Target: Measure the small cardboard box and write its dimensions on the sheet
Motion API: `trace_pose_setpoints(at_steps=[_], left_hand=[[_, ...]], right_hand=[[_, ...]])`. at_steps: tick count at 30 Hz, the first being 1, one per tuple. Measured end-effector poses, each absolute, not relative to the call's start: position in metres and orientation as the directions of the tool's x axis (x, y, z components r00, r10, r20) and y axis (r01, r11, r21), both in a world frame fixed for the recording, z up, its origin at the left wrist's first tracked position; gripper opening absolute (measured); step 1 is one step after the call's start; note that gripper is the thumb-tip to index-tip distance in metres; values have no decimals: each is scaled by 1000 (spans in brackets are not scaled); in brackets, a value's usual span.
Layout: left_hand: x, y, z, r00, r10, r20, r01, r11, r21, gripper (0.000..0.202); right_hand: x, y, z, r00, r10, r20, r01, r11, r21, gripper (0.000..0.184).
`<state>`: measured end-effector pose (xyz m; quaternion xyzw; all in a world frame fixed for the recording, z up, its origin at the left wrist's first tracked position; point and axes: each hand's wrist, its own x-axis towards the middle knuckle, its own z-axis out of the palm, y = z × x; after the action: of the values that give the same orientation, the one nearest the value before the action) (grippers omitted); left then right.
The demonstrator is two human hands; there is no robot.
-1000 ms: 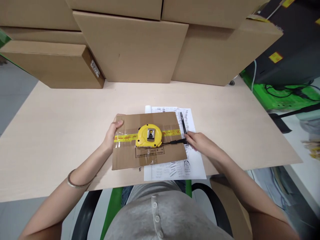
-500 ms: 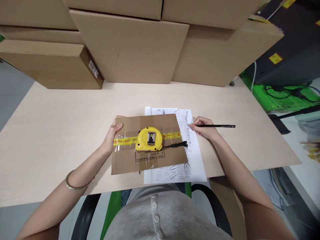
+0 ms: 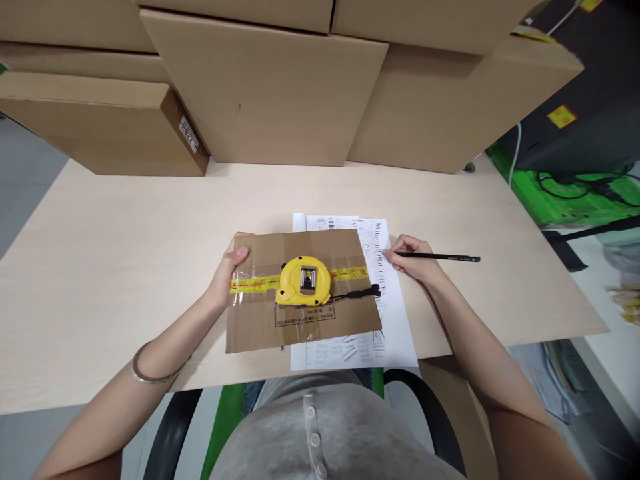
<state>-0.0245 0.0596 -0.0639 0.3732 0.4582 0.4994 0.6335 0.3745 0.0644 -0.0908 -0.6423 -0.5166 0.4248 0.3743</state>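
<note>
My left hand [image 3: 227, 270] grips the left edge of a flat piece of cardboard [image 3: 260, 320], thumb on top and fingers beneath. On the cardboard lies a yellow tape measure [image 3: 295, 290] with a metal belt clip and a black wrist strap [image 3: 365, 292] that reaches the right edge. A strip of yellow tape with red print crosses the cardboard. Under it, partly covered, is a sheet of paper [image 3: 395, 333] with printed text and pencil marks. My right hand [image 3: 413, 259] pinches a black pencil [image 3: 450, 257], its tip end over the paper's right margin.
Large cardboard boxes [image 3: 270, 100] stand stacked along the back of the wooden table [image 3: 150, 220]. A smaller box [image 3: 100, 137] with a label sits at the back left. At the right are a dark case [image 3: 550, 147], cables and a green surface [image 3: 530, 197].
The view has shifted slightly, so things sit a little further right. The pencil's rear end has dipped a little. Both hands keep their hold.
</note>
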Motion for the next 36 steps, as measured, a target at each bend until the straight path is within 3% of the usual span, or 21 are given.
trace_pose_setpoints(at_steps=[14,23,27,32,36], left_hand=[[-26,60,-68,129,972,-198,-293,228,929,45],[-28,60,-71,137,978,-156,-256,187,948,46],[-33,61,-75,113,990,-84,-128,98,987,45],[-42,63,-74,7,995,103,-38,-102,994,61],[-51,58,-72,6,948,317,-63,-316,947,42]], right_hand=[[373,66,-93,108,981,-158,385,-188,-903,45],[373,66,-85,111,969,-219,609,-241,-756,54],[358,62,-73,109,969,-224,805,-218,-552,55],[331,58,-48,143,972,-187,929,-197,-314,51],[306,48,-15,44,998,54,924,-20,-381,51]])
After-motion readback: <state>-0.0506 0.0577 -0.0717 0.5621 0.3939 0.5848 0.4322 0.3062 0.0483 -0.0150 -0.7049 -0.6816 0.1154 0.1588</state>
